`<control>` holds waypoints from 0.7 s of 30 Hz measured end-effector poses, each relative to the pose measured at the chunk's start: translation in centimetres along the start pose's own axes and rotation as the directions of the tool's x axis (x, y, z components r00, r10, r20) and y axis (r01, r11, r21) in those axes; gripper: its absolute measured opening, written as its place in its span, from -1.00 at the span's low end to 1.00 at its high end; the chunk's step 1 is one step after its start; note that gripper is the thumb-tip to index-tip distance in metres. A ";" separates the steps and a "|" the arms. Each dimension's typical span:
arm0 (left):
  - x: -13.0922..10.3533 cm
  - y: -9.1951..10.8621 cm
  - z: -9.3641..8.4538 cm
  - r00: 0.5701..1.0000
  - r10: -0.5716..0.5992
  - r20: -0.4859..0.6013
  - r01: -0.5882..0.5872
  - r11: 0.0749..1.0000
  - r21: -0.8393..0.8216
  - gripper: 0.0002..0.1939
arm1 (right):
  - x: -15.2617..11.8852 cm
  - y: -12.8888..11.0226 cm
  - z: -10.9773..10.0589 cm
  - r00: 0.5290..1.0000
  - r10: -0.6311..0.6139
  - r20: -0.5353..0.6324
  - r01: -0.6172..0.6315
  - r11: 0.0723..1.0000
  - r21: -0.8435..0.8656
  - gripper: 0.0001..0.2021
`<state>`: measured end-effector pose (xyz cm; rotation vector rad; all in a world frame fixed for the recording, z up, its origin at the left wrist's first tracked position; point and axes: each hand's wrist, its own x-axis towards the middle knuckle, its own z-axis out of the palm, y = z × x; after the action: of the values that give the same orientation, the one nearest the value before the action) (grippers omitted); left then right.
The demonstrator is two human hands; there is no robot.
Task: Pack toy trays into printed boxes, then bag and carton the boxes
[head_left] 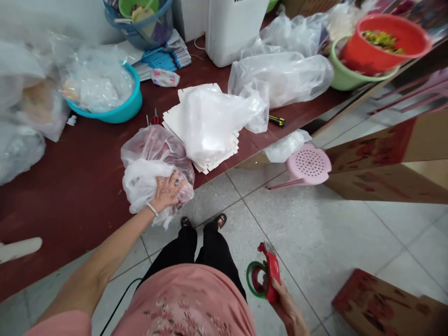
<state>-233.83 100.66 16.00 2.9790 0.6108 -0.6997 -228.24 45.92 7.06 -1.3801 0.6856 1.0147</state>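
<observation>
My left hand [167,192] lies on a clear plastic bag [152,147] with pinkish-red contents, at the front edge of the dark red table. Its fingers are spread over the bag's crumpled white plastic. What the bag holds is not clear. Low on the right, my right hand [287,301] is closed round a red tape dispenser [272,275], held over the floor away from the table. A green-edged roll of tape sits on the dispenser. Beside the bag, a white plastic-wrapped bundle [206,123] rests on a stack of white card sheets [173,119].
On the dark red table [87,186] stand a turquoise basin [129,105] of plastic bags, red-handled scissors [156,119] and a yellow-black cutter [277,121]. A pink stool [308,164] and cardboard boxes [385,303] occupy the floor to the right.
</observation>
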 end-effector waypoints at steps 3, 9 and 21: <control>0.4 -0.9 -0.1 0.998 -0.046 0.033 0.046 0.999 0.007 -0.16 | 1.6 0.6 -2.0 0.993 0.113 -0.045 -0.110 0.992 0.057 -0.33; -0.6 -3.5 -0.3 0.969 -0.240 0.055 0.238 0.970 0.039 -0.28 | 3.9 1.0 -6.7 0.987 0.140 -0.075 -0.139 0.990 0.014 -0.34; -1.0 1.2 -5.6 0.954 -0.294 0.061 0.287 0.952 0.103 -0.48 | 3.5 2.7 -11.7 0.973 0.121 -0.198 -0.092 0.985 0.149 -0.46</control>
<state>-231.79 99.76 21.39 2.9585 1.0545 -0.8750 -227.16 34.79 1.43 -1.3481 0.9760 0.8961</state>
